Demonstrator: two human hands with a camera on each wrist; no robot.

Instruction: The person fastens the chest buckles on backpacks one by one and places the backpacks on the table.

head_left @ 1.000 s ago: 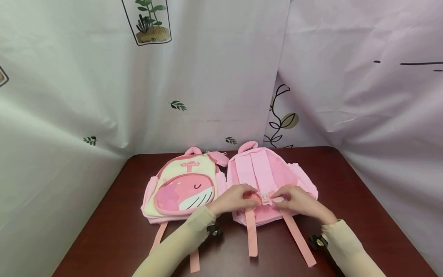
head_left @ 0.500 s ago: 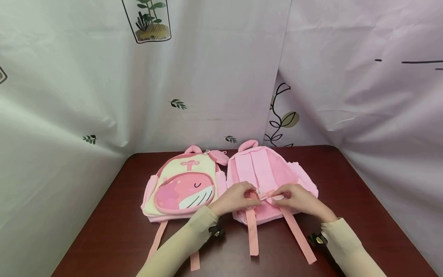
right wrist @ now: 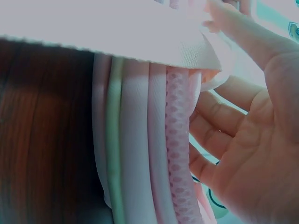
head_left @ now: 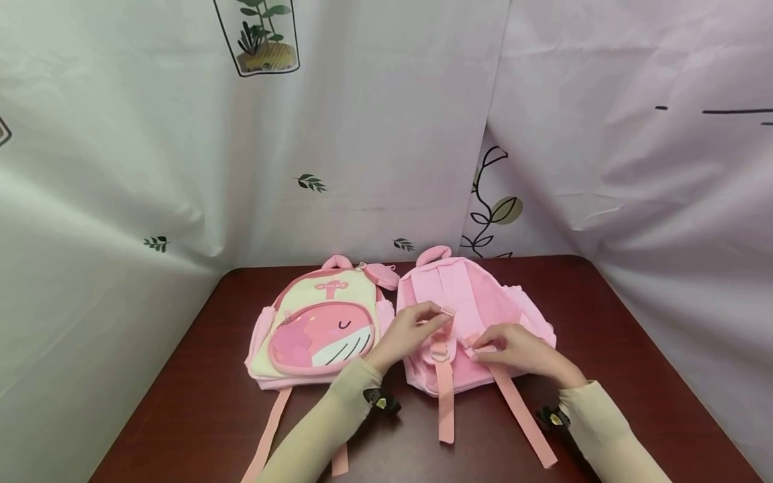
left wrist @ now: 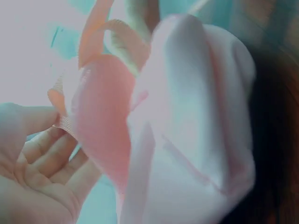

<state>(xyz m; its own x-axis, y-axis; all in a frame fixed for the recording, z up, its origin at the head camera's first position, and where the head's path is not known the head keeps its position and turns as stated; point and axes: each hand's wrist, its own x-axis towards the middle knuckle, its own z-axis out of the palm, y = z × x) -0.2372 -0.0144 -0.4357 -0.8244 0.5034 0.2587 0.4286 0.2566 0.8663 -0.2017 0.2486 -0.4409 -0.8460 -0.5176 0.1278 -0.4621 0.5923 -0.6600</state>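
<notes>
A pink backpack lies with its shoulder straps facing up on the right half of the table. My left hand pinches an end of its chest strap, where a small pale buckle piece stands above the left shoulder strap. Lower and to the right, my right hand pinches the other strap end, with a second pale piece at the fingertips. The two pieces are apart. In the left wrist view, a webbing strap sits between thumb and fingers. The right wrist view shows the bag's mesh side; that pinch is partly cut off.
A second backpack with a whale front lies at the left, touching or close to the first. A round pink pouch hangs at its top. Loose webbing ends trail over the dark wooden table. Printed cloth surrounds the table.
My left hand has moved up with its buckle piece, away from the right hand's piece. Earlier both pieces were together between the hands. The right hand has barely moved.
</notes>
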